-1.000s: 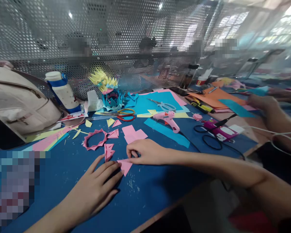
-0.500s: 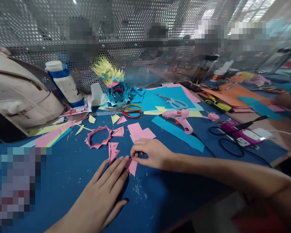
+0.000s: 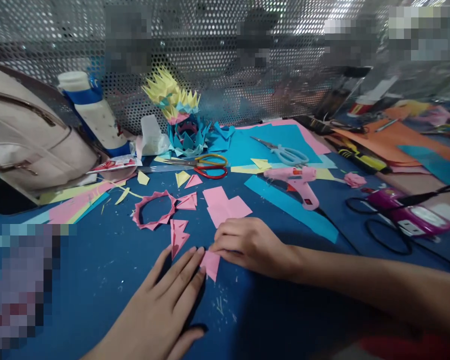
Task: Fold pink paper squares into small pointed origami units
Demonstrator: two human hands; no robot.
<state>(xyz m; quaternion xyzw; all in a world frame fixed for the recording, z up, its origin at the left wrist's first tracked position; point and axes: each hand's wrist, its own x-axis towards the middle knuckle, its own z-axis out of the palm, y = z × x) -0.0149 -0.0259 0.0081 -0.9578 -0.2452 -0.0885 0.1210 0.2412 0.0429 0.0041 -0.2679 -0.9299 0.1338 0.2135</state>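
A small pink paper piece [image 3: 211, 265] lies on the blue table between my hands. My left hand [image 3: 165, 300] is spread flat, its fingertips touching the left edge of that piece. The fingers of my right hand [image 3: 251, 245] are pinched together on the piece's upper right corner. Folded pink triangles [image 3: 178, 235] lie just beyond my left fingertips. Up and to the left rests a pink zigzag paper ring [image 3: 137, 215]. Pink paper squares [image 3: 217, 202] lie beyond my right hand, partly overlapping.
A pink glue gun [image 3: 303, 185] lies on a blue strip, its cord running right. Red-and-yellow scissors [image 3: 210, 167] and light-blue scissors [image 3: 290, 155] lie farther back. A bottle [image 3: 97, 120] and a bag [image 3: 33, 135] stand left, a purple power strip [image 3: 412, 212] right.
The view has shifted, so most table items appear farther apart. My right fingers have closed more together at the small pink piece. My left hand remains spread.
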